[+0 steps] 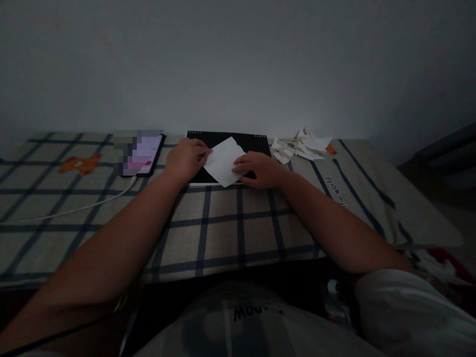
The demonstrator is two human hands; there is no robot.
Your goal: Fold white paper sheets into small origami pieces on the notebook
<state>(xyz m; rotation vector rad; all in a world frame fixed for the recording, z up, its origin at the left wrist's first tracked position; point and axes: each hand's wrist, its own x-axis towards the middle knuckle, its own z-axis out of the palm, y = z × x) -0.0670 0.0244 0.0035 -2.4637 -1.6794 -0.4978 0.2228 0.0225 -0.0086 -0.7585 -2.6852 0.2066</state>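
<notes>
A white sheet of paper [224, 161] lies on a black board [228, 157] at the far edge of the checked bed [223, 223]. The left hand [186, 158] pinches its left corner; the right hand [260, 169] presses flat on its right side. A phone [143, 154] lies left, paper scraps [301, 146] right.

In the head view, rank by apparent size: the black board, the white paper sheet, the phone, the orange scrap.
Largest to smallest:
1. Black rectangular board
2. White paper sheet and lit phone: look alike, the phone partly blurred
3. Small orange paper scrap
</notes>
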